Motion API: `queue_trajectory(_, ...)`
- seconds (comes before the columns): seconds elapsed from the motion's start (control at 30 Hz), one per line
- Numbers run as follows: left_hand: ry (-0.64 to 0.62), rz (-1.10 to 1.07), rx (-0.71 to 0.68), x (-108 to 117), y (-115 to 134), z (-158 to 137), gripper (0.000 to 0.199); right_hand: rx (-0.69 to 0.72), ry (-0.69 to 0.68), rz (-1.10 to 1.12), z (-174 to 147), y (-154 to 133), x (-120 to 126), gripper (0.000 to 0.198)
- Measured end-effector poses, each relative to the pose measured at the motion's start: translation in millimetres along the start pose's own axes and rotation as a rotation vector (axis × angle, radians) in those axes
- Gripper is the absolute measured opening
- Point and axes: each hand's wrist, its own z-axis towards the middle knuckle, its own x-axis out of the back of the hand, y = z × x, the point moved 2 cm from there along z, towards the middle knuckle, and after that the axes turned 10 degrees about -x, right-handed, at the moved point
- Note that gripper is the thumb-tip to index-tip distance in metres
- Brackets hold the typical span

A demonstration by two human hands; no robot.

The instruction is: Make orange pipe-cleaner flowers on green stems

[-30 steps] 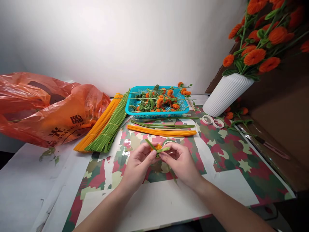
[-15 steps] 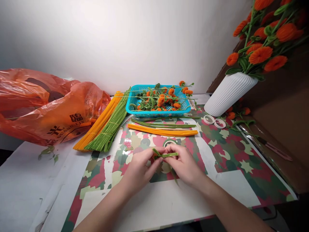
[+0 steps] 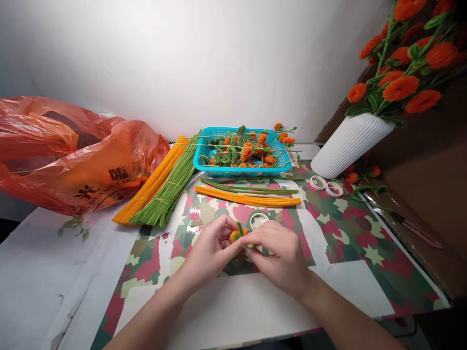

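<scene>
One camouflage-patterned covering [image 3: 339,233] spreads over most of the work surface, with a pale sheet [image 3: 255,301] on its near part, beneath the forearms. A crumpled orange plastic bag [image 3: 83,158] fills the far left, dark lettering on its side. At the far right a ribbed white vase [image 3: 350,146] holds tall orange flowers [image 3: 401,88] with green leaves. Between bag and vase sits a blue basket [image 3: 248,171] full of small orange blooms on green stems, a few stems reaching past its rim. Just left of the basket, a yellow bundle [image 3: 153,180] and a green bundle [image 3: 171,184] lie slanted side by side. In front of the basket, loose green stems [image 3: 251,188] lie above a row of yellow stems [image 3: 248,196].

The two hands meet nearer the person. The left hand [image 3: 215,250] is half curled, its thumb and fingers closed about the left side of a small yellow bloom. The right hand [image 3: 280,250] has thumb and forefinger pinched together, the other fingers folded; it comes close against the left thumb.

A green tape roll [image 3: 249,221] lies just beyond the right hand, and two white rings [image 3: 318,188] rest near the vase's base. The yellow bloom [image 3: 235,236] is between the hands, a green strip [image 3: 240,228] standing up against it. Smallest, a green tip [image 3: 250,245] shows at the right hand's pinch.
</scene>
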Motion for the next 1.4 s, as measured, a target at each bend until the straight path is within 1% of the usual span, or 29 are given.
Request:
queue_trajectory(0.07,-0.01,0.012,0.009,-1,-2,-1,0.017,0.103,-0.035,-0.082,-1,-3,-2,0.024)
queue_trajectory(0.1,-0.019,-0.002,0.013,-1,-2,-1,0.018,0.118,-0.06,-0.088,-1,-3,-2,0.024)
queue_trajectory(0.13,-0.03,-0.03,0.021,-1,0,-1,0.019,0.101,-0.089,-0.059,0,-3,-2,0.021)
queue_trajectory(0.17,-0.043,-0.069,0.037,-2,1,-1,0.02,0.044,-0.108,0.003,1,-2,0,0.017)
queue_trajectory(0.2,-0.056,-0.113,0.056,-2,4,0,0.021,-0.052,-0.099,0.089,2,-1,3,0.014)
queue_trajectory(0.23,-0.069,-0.151,0.08,-2,7,0,0.022,-0.181,-0.071,0.185,3,2,6,0.012)
queue_trajectory(0.3,-0.089,-0.185,0.109,-1,11,0,0.022,-0.469,-0.007,0.346,5,9,10,0.017)
queue_trajectory(0.33,-0.097,-0.186,0.109,0,13,-1,0.019,-0.575,-0.018,0.4,6,12,11,0.019)
queue_trajectory(0.37,-0.106,-0.182,0.098,1,14,-1,0.017,-0.641,-0.064,0.44,7,14,9,0.021)
queue_trajectory(0.4,-0.118,-0.174,0.082,2,13,-1,0.015,-0.655,-0.13,0.471,8,15,7,0.02)
queue_trajectory(0.47,-0.134,-0.159,0.052,4,11,-1,0.014,-0.632,-0.2,0.509,9,15,3,0.017)
queue_trajectory(0.53,-0.115,-0.16,0.022,6,7,-1,0.016,-0.595,-0.169,0.533,9,16,2,0.015)
queue_trajectory(0.6,-0.063,-0.18,-0.012,8,4,0,0.016,-0.556,-0.13,0.551,8,16,2,0.011)
queue_trajectory(0.67,-0.011,-0.199,-0.047,9,2,-1,0.015,-0.508,-0.13,0.55,6,15,3,0.008)
queue_trajectory(0.8,0.027,-0.184,-0.069,10,0,-2,0.016,-0.4,-0.106,0.45,2,14,5,0.004)
queue_trajectory(0.9,-0.002,-0.203,-0.058,10,0,-2,0.016,-0.251,-0.102,0.358,1,13,6,0.002)
queue_trajectory(0.97,-0.035,-0.211,-0.051,9,2,-2,0.017,-0.144,-0.146,0.303,2,13,8,0.001)
queue_trajectory(1.03,-0.071,-0.2,-0.044,7,4,-3,0.018,-0.076,-0.215,0.247,4,13,11,0.004)
queue_trajectory(1.07,-0.089,-0.189,-0.04,6,5,-3,0.018,-0.064,-0.256,0.22,5,13,13,0.006)
queue_trajectory(1.13,-0.114,-0.164,-0.031,4,6,-3,0.019,-0.082,-0.32,0.175,8,12,15,0.011)
queue_trajectory(1.2,-0.108,-0.139,-0.026,3,5,-4,0.02,-0.133,-0.334,0.143,9,11,15,0.016)
queue_trajectory(1.23,-0.088,-0.135,-0.03,3,5,-3,0.019,-0.161,-0.308,0.136,9,10,13,0.018)
queue_trajectory(1.3,-0.028,-0.139,-0.053,3,4,-3,0.019,-0.222,-0.18,0.142,7,9,10,0.015)
queue_trajectory(1.37,0.054,-0.141,-0.083,4,3,-2,0.019,-0.291,0.033,0.176,3,7,6,0.007)
queue_trajectory(1.4,0.092,-0.14,-0.094,4,3,-1,0.019,-0.319,0.132,0.192,0,6,4,0.014)
